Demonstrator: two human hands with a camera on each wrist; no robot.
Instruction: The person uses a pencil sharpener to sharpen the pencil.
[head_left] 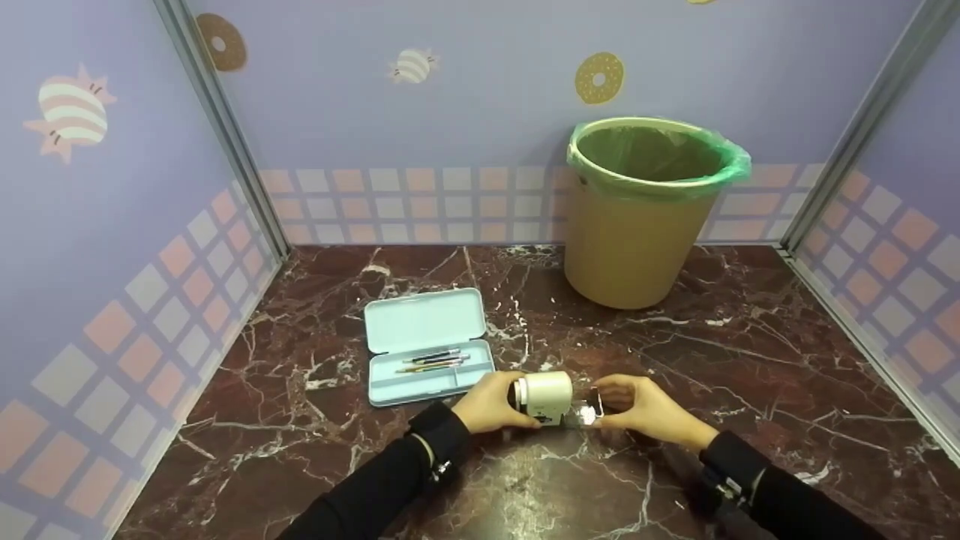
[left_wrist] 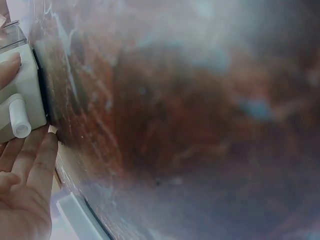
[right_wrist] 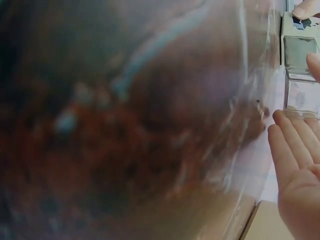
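Observation:
A cream crank pencil sharpener (head_left: 547, 394) lies on its side or low on the dark marbled table. My left hand (head_left: 486, 405) grips its body at the crank end, thumb on the near side. The white crank knob (left_wrist: 20, 119) shows in the left wrist view. Out of the sharpener's other end sticks a clear shavings drawer (head_left: 583, 413). My right hand (head_left: 646, 412) pinches that drawer's outer end between thumb and fingers. In the right wrist view the clear drawer (right_wrist: 302, 93) extends from the body, partly covered by the thumb.
Behind my left hand an open light-blue pencil case (head_left: 424, 321) holds several pencils (head_left: 435, 361). A tan bin (head_left: 630, 247) with a green liner stands at the back right. Patterned lilac walls (head_left: 480, 112) enclose the table (head_left: 300, 465) on the left, back and right.

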